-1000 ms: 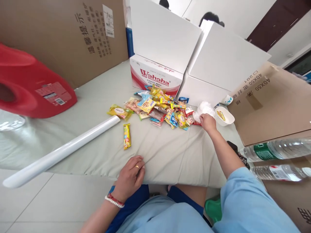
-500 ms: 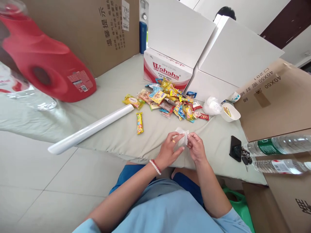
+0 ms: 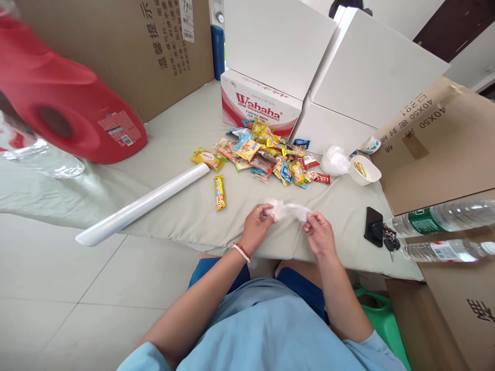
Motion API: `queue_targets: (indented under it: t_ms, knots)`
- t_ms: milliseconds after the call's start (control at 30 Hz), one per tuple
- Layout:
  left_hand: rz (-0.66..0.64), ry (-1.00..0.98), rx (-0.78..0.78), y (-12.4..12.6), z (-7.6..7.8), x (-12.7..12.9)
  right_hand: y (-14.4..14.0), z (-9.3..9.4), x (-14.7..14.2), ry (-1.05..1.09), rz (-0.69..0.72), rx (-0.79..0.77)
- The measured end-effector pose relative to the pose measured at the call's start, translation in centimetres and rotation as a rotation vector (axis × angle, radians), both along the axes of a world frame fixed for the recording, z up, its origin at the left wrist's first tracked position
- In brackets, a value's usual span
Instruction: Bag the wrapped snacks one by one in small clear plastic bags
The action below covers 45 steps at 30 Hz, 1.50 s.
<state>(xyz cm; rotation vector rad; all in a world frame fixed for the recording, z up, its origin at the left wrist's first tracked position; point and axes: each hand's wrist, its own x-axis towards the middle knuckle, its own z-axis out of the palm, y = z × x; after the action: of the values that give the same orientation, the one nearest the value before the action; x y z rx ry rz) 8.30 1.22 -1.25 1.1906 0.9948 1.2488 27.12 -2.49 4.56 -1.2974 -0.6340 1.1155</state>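
- Both hands are up over the near edge of the table (image 3: 185, 206), which is draped in a pale grey-green cloth.
- Between them stretches a small clear plastic bag (image 3: 288, 209), thin and crinkled, pulled sideways into a flat strip.
- The left hand (image 3: 258, 222) pinches the bag's left end, grip clenched on the film between thumb and fingertips; a ring shows on one finger and a red-and-white beaded bracelet (image 3: 242, 251) sits at the wrist.
- The right hand (image 3: 319, 232) pinches the bag's right end, grip clenched on it too, fingers curled inward.
- So the bag spans the gap from one grip to the other, held just above the cloth.
- Farther out lies a heap of wrapped snacks (image 3: 266, 157), with one yellow snack bar (image 3: 219, 192) lying apart on the left.
- A white roll (image 3: 143, 204) lies slantwise to the left of the hands.
- A crumpled wad of clear bags (image 3: 334, 161) sits just beside a white bowl (image 3: 364, 171).
- A black phone (image 3: 374, 225) with keys (image 3: 390, 239) rests to the right, near two lying water bottles (image 3: 441, 226).
- A Wahaha carton (image 3: 259, 105) stands behind the heap; a red jug (image 3: 65, 111) looms at far left.
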Motion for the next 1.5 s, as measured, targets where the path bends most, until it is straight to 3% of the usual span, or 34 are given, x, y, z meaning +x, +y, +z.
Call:
queue_targets:
  t_ms: [100,233,367,500,633,733,833,900,1033,1133,1233,1267,1300,1433,1500]
  knots:
    - [0.047,0.046,0.040,1.0,0.7,-1.0,-0.1,1.6,2.7,0.159,-0.158,0.034]
    - [0.208,0.375,0.307,-0.9,3.4,-1.5,-1.4,3.0,2.9,0.136,-0.151,0.019]
    - [-0.031,0.333,0.437,-3.5,5.6,-0.4,-2.6,3.1,-0.2,0.062,0.113,-0.126]
    - [-0.245,0.217,0.247,-3.9,5.5,0.4,-2.9,3.0,-1.7,0.118,0.325,-0.203]
    - [-0.103,0.081,-0.073,-3.5,4.9,0.3,-2.9,2.6,-1.7,-0.018,0.387,-0.071]
    - [-0.045,-0.004,-0.173,-3.5,5.0,-0.1,-2.9,2.1,-1.8,-0.245,0.430,-0.019]
    - [-0.074,-0.133,-0.228,-3.3,5.3,-1.2,-2.8,2.3,-1.0,-0.247,0.322,-0.015]
    - [-0.147,-0.230,-0.275,-3.1,5.5,-2.3,-2.7,2.8,0.1,-0.147,0.302,-0.025]
    - [-0.350,-0.447,-0.447,-3.1,5.3,-3.6,-2.4,3.2,2.2,-0.016,0.413,-0.150]
    - [-0.298,-0.541,-0.480,-3.2,5.0,-3.4,-2.1,2.6,2.5,-0.178,0.297,-0.140]
    - [-0.174,-0.536,-0.446,-3.3,4.9,-2.9,-2.2,2.2,1.8,-0.482,0.045,0.032]
    - [-0.153,-0.521,-0.436,-3.3,4.9,-2.7,-2.4,2.2,1.3,-0.552,0.028,0.078]
    - [-0.145,-0.505,-0.428,-3.3,5.0,-2.6,-2.6,2.2,0.6,-0.602,0.071,0.107]
    - [-0.142,-0.469,-0.419,-3.6,5.3,-2.3,-3.0,1.8,-2.6,-0.706,0.498,0.107]
    - [-0.112,-0.471,-0.432,-3.6,5.3,-2.6,-2.8,1.4,-3.4,-0.648,0.581,0.067]
